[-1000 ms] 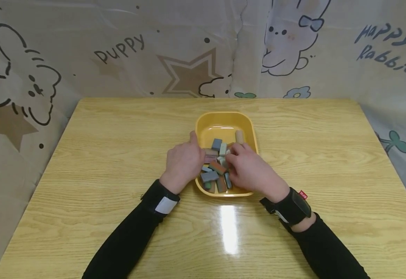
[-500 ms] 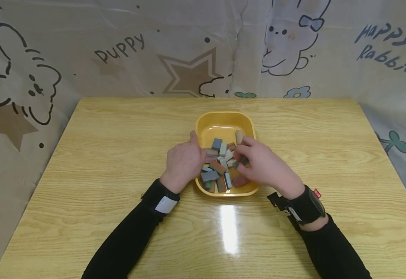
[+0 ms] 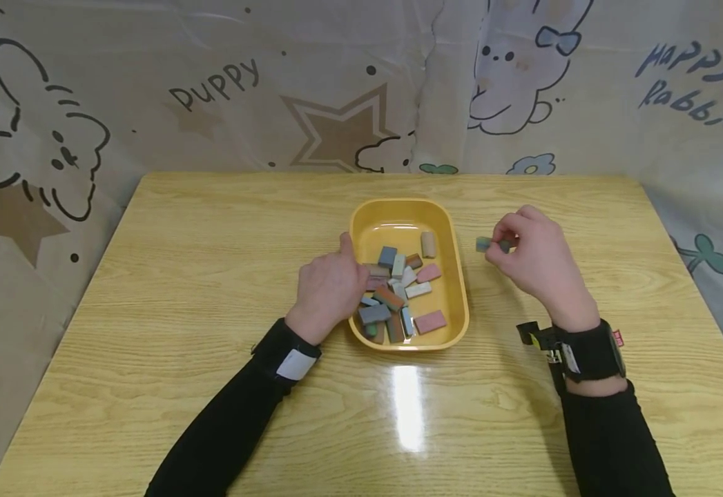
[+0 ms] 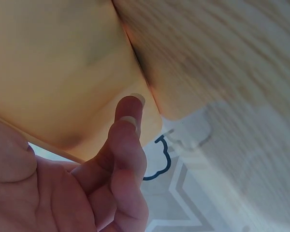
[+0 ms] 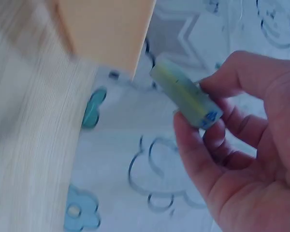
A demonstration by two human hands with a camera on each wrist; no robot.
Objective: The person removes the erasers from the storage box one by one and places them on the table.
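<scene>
A yellow plastic tray (image 3: 460,304) stands on the table with several small coloured blocks inside. My left hand (image 3: 330,286) grips its left rim; in the left wrist view, the fingers (image 4: 128,145) lie against the outer wall. My right hand (image 3: 535,259), to the right of the tray, pinches a small block (image 3: 483,244) between thumb and fingertips. Seen from the right wrist, this block (image 5: 183,92) is green with a yellow stripe and has a blue mark on its end. A pink block (image 3: 429,322) and a pale block (image 3: 418,290) lie apart in the tray's right half.
The tray sits near the middle of a light wooden table (image 3: 212,235). A blue-grey block (image 3: 374,314) and an orange-brown block (image 3: 389,298) lie in the heap at the tray's left. A cloth printed with cartoon animals (image 3: 330,62) hangs behind the table.
My right hand has moved from inside the tray out to the right with the green block. Blocks it covered, including pink ones, now show. The left hand has stayed on the rim.
</scene>
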